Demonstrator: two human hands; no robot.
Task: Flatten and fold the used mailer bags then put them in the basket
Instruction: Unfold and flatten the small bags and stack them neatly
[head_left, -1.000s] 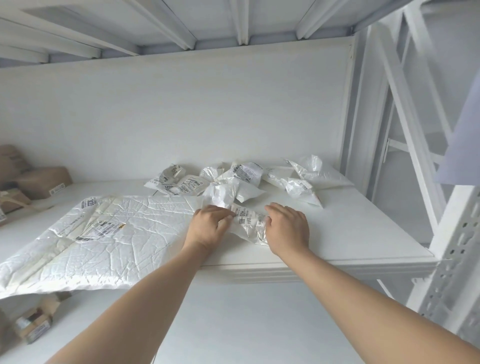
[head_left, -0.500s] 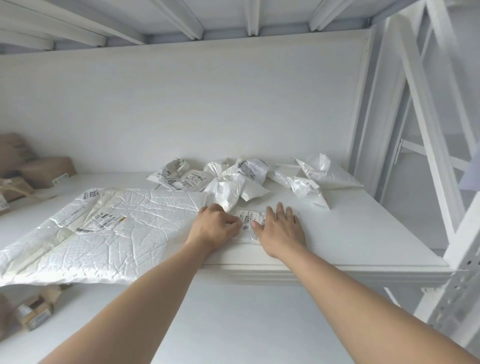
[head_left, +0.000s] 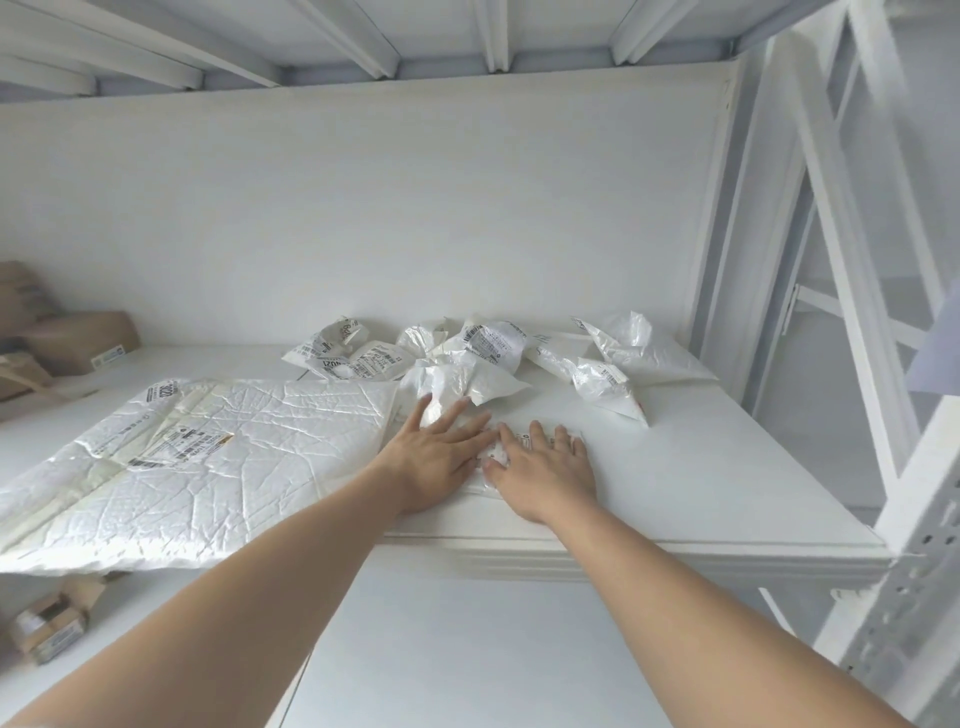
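Observation:
A small white mailer bag (head_left: 493, 457) lies flat near the front edge of the white shelf (head_left: 701, 493). My left hand (head_left: 434, 457) and my right hand (head_left: 543, 470) both press on it, palms down and fingers spread. Most of the bag is hidden under them; a strip with a label shows between the hands. Just behind my left fingertips sits a crumpled mailer (head_left: 457, 384). Several more crumpled mailers (head_left: 488, 343) lie in a heap at the back of the shelf. No basket is in view.
A large flattened white mailer (head_left: 208, 457) covers the left of the shelf and overhangs its front edge. Brown parcels (head_left: 78, 343) sit at the far left, a cardboard box (head_left: 47, 626) on a lower level. White rack uprights (head_left: 831, 291) stand on the right.
Both hands went from curled, gripping the small crumpled mailer, to flat with spread fingers. The mailer now lies pressed flat on the shelf.

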